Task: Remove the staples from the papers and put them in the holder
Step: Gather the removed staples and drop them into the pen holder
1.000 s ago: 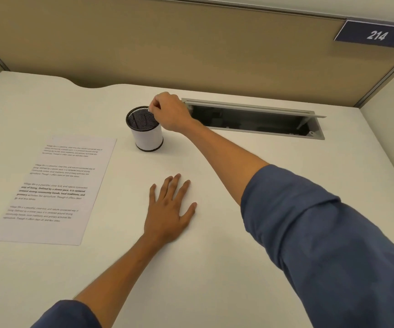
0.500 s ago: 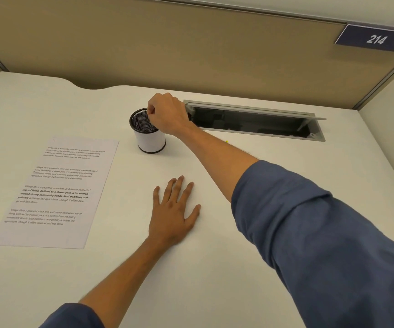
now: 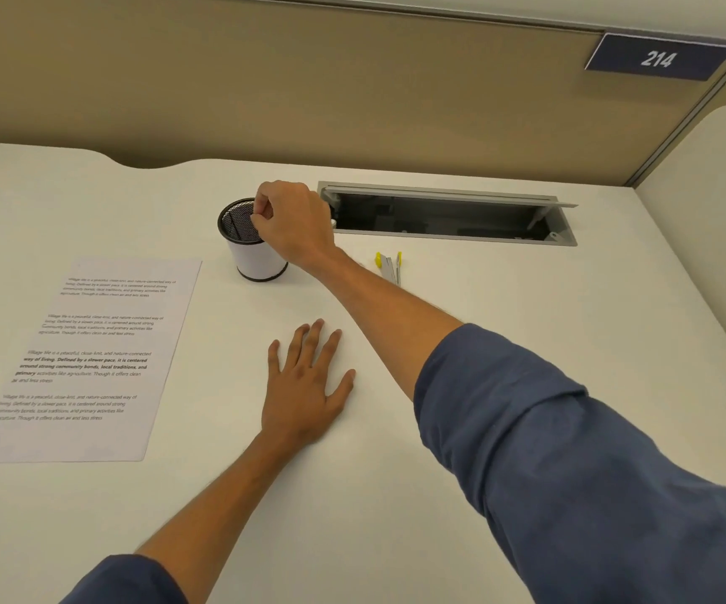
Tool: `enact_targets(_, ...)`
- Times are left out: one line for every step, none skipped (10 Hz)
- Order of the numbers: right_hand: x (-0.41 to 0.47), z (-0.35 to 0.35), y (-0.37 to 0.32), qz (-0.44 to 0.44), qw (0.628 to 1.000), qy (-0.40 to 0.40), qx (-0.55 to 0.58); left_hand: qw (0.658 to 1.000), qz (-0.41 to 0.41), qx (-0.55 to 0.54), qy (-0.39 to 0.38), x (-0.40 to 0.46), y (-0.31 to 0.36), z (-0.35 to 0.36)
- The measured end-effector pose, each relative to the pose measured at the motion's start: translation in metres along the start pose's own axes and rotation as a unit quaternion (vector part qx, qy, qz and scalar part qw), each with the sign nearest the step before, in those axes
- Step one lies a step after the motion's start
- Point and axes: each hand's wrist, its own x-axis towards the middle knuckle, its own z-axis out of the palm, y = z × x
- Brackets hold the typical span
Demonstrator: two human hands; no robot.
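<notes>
Black mesh holder (image 3: 251, 241), our right hand (image 3: 295, 224) pinched over its rim.

We cannot tell whether a staple sits between those closed fingertips; released off-centre, it could fall onto the desk (image 3: 526, 324). We count one holder, one paper (image 3: 86, 355), one yellow-tipped remover (image 3: 389, 265). Our left hand (image 3: 302, 385) lies flat, empty.

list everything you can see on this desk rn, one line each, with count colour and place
holder: 1, white wall with black mesh inside, back middle of desk
paper: 1 sheet seen, white with printed text, flat at left
staple remover: 1, yellow and grey, right of the holder
cable tray: 1, grey, open, at back
number sign: 1, navy, reads 214, on partition
desk: 1, white
right hand: fingers pinched over the holder's mouth; staple not discernible
left hand: flat on desk, fingers spread
</notes>
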Motion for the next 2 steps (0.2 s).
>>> enact_targets(-0.015,-0.008,0.002,0.000,1.000,0.010,0.026,1.000,0.004,0.002,-0.002,0.000,0.001,-0.001)
enact_targets(-0.038,-0.017,0.024,-0.023,0.999,0.015,0.042,1.000,0.010,0.005,0.009,0.000,0.000,-0.002)
